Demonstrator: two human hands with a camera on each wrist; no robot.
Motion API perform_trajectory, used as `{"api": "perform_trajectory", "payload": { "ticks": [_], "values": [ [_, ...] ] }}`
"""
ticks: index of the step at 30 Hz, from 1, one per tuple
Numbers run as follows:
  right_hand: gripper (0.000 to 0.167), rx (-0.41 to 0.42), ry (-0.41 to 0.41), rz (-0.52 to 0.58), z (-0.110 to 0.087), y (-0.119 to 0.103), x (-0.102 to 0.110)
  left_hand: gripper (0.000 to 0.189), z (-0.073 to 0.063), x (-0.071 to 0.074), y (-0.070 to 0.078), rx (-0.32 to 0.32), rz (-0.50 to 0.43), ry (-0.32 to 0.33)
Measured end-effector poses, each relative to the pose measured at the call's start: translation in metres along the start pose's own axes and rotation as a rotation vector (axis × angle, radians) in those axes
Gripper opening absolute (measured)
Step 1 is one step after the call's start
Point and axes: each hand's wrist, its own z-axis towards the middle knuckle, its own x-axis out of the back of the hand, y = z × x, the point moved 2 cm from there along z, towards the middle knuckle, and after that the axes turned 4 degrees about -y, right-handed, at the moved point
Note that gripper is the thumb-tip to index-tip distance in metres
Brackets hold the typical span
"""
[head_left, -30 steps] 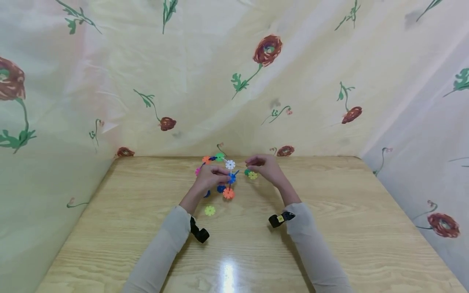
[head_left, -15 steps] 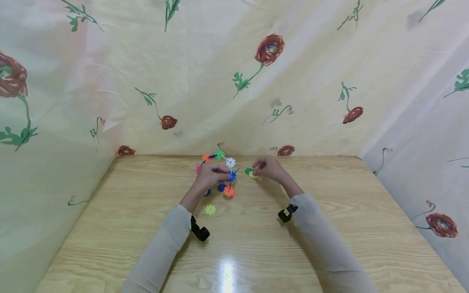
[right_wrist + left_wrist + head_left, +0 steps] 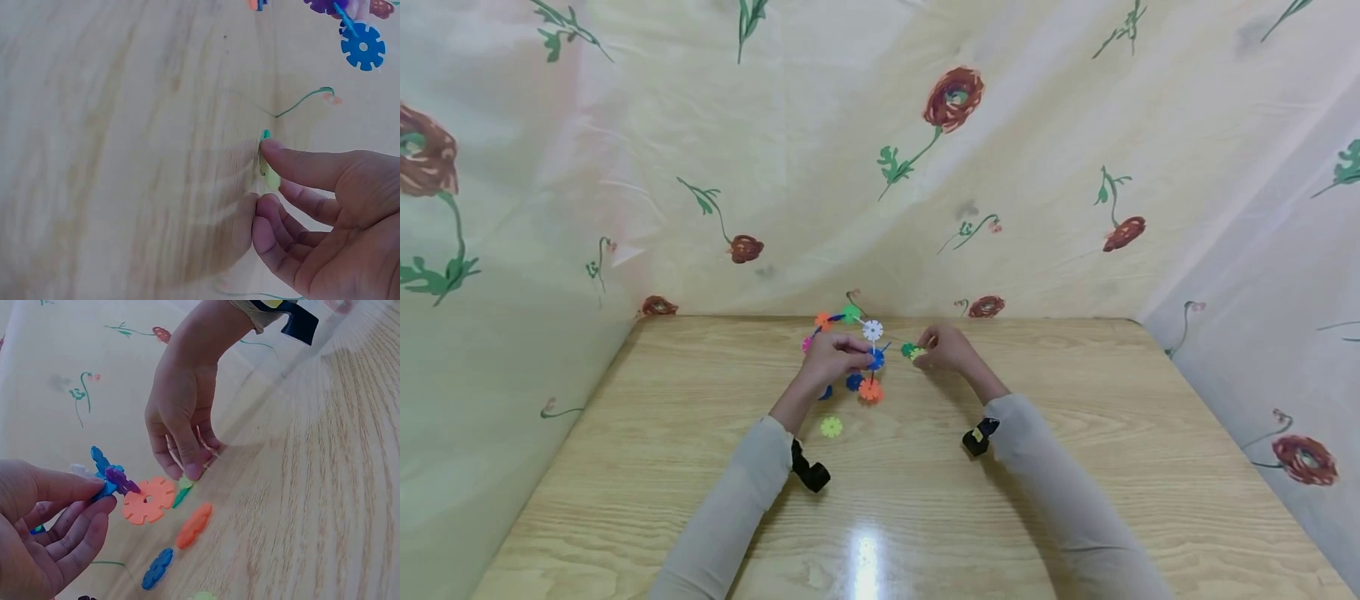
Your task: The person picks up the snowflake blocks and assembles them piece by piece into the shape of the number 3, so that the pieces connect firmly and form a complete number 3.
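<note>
In the head view my left hand (image 3: 831, 357) pinches a blue snowflake disc (image 3: 877, 360), part of a curved chain of notched plastic discs. A white disc (image 3: 872, 330), a green disc (image 3: 851, 314) and an orange disc (image 3: 149, 500) belong to that chain; a purple disc (image 3: 122, 480) joins near my fingertips. Part of the chain is hidden behind the left hand. My right hand (image 3: 951, 348) is low at the table, thumb and fingers pinching a yellow-green disc (image 3: 272, 178). Against it lies a green disc (image 3: 907, 350), touched by the thumb.
On the wooden table (image 3: 880, 475) lie a loose yellow disc (image 3: 831, 427), a dark blue disc (image 3: 157, 569) and an orange disc (image 3: 195, 525). A flowered cloth (image 3: 820, 167) stands close behind the table's back edge.
My right hand has come down from above the yellow-green and green discs, its fingers closing at the yellow-green one. The left hand keeps its grip on the chain, almost still.
</note>
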Motion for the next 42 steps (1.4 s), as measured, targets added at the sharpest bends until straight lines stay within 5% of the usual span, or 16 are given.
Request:
{"api": "perform_trajectory", "payload": {
  "ticks": [9, 20, 42],
  "values": [
    [0.02, 0.051, 0.038, 0.265, -0.008, 0.0, 0.001, 0.017, 0.002, 0.0, -0.001, -0.008, -0.028, -0.008],
    [0.033, 0.145, 0.082, 0.672, -0.027, -0.028, -0.005, 0.013, -0.002, 0.0, -0.001, -0.037, -0.012, 0.018],
    [0.026, 0.189, 0.049, 0.673, -0.032, -0.04, -0.012, 0.014, 0.0, -0.001, -0.002, -0.05, -0.006, 0.02]
  ]
}}
